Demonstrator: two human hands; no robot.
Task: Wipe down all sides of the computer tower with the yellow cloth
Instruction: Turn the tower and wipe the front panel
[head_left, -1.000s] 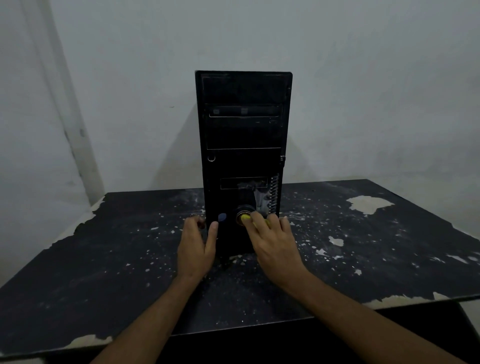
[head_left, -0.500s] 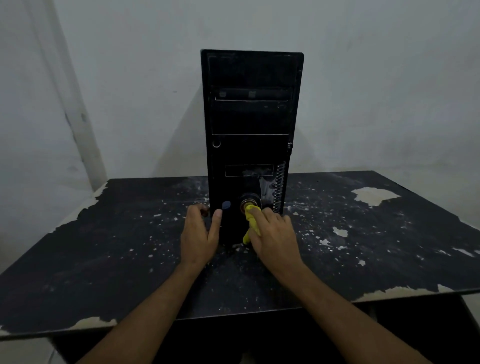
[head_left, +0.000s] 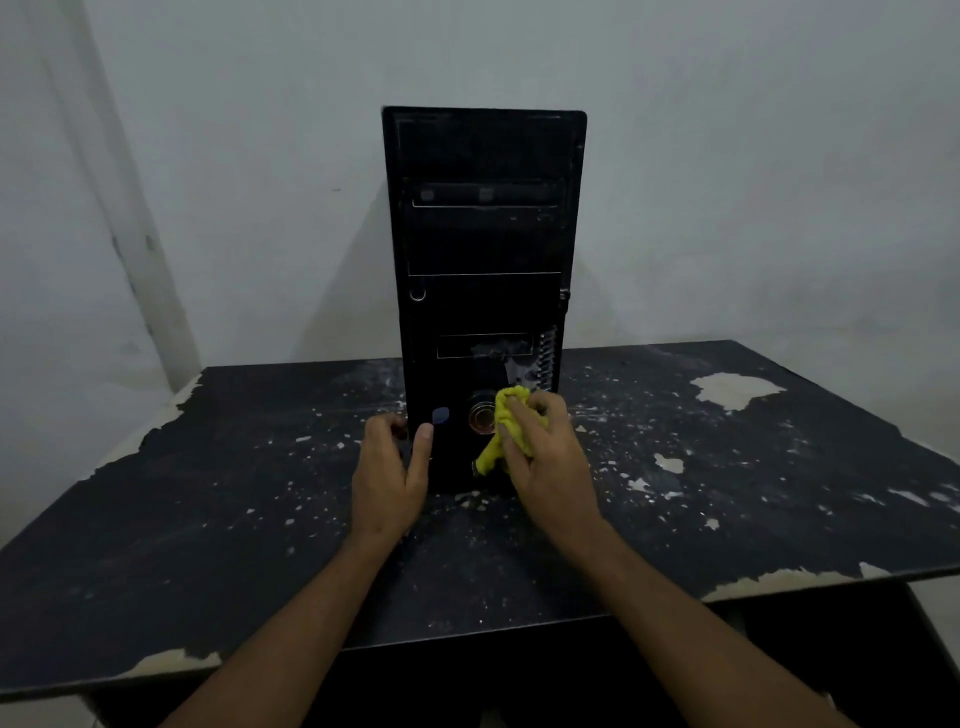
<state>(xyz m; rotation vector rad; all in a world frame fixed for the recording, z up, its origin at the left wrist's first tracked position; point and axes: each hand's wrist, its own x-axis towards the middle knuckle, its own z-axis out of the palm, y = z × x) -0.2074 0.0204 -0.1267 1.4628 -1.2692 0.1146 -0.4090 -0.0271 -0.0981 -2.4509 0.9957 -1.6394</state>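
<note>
A black computer tower (head_left: 483, 244) stands upright on the table, its front panel facing me. My left hand (head_left: 389, 467) grips its lower left corner, thumb on the front and fingers round the side. My right hand (head_left: 545, 457) holds a bunched yellow cloth (head_left: 506, 423) against the lower front panel, just right of the round power button (head_left: 480, 418). A tail of the cloth hangs down below my fingers.
The tower sits on a worn black table (head_left: 208, 519) with chipped paint and pale patches. A grey wall (head_left: 727, 182) rises close behind it. Table surface extends left and right of the tower.
My right hand has lifted slightly and shifted right, so more of the yellow cloth shows beside the power button. The left hand keeps its hold on the corner.
</note>
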